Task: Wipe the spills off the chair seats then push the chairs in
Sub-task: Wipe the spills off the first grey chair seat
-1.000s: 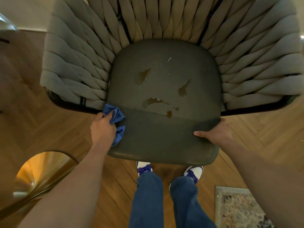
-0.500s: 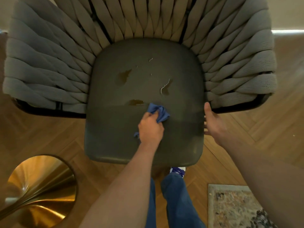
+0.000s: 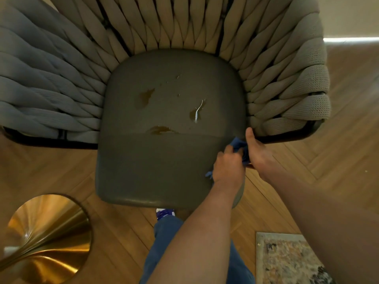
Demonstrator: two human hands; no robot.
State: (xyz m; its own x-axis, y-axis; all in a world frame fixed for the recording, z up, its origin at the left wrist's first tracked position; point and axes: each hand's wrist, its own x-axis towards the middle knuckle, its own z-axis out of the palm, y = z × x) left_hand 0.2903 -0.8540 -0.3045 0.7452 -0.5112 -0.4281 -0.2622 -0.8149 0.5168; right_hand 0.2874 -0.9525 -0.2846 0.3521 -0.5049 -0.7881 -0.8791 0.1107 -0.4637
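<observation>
A chair with a dark grey seat and a woven rope back fills the view. Brown spills lie on the seat: one at the left, one at the right, one lower in the middle. My left hand is shut on a blue cloth at the seat's right edge. My right hand rests against that same edge beside the cloth, thumb up; its fingers are hidden under the edge.
A round golden table base stands on the wooden herringbone floor at the lower left. A patterned rug lies at the lower right. My legs and a blue-white shoe are below the seat's front edge.
My left hand has swept the cloth across the seat from the left edge through the middle to the right edge. The small spill near the front middle is gone.
</observation>
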